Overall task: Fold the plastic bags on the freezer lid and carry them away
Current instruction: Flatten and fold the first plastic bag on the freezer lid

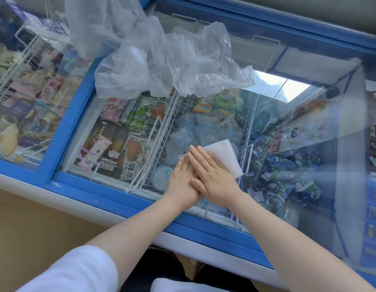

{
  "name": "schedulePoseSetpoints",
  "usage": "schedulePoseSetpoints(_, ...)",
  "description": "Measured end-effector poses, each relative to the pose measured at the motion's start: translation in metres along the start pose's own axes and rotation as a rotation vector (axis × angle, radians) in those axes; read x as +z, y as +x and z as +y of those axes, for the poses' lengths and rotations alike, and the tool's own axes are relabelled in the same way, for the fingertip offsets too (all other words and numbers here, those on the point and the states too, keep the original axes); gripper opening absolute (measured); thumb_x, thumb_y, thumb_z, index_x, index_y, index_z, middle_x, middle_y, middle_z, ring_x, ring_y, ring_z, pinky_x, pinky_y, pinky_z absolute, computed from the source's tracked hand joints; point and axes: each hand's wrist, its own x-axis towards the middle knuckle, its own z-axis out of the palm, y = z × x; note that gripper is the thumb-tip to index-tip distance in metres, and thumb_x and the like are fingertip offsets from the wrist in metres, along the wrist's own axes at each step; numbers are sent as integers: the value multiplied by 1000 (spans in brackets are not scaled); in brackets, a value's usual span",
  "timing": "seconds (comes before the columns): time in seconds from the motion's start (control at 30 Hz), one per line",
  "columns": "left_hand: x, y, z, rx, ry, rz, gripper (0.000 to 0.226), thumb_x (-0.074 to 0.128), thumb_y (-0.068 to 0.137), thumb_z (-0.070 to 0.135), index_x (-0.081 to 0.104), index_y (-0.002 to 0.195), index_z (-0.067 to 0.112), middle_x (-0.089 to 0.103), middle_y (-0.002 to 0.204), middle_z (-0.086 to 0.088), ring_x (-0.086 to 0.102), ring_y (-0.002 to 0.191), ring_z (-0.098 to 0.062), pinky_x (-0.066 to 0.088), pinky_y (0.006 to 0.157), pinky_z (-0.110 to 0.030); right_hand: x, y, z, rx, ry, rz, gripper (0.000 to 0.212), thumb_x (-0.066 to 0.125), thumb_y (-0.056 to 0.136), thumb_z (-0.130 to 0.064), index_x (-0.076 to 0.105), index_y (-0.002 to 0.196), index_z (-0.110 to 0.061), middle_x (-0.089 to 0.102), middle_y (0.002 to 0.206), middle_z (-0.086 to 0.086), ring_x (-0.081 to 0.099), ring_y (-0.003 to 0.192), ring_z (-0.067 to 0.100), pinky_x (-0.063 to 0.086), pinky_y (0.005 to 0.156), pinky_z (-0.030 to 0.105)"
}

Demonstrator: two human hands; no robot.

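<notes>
A small folded white plastic bag (224, 153) lies flat on the glass freezer lid (288, 131). My right hand (212, 175) presses down on it with straight fingers and wears a ring. My left hand (180, 182) lies flat beside it, partly under the right hand, fingers straight. A heap of crumpled clear plastic bags (161, 57) sits further back on the lid, spreading over the blue frame toward the left.
The blue-framed freezer (62, 131) has sliding glass panes over white wire baskets (157, 148) full of ice-cream packs. Its front edge (119, 213) runs across below my hands. A tan floor (25, 232) lies at the lower left.
</notes>
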Motion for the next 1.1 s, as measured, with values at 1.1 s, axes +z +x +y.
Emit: schedulePoseSetpoints(1.1,2,1,-20,136,169,106,77,28,87,54,22,143,0,30,149,-16,32,136,-28,13,110,-36,-18,-27,60,389,-252,-37,67,3,90,-47,8,149,-15,-2,155,-3,5,145,15,-4,113,37)
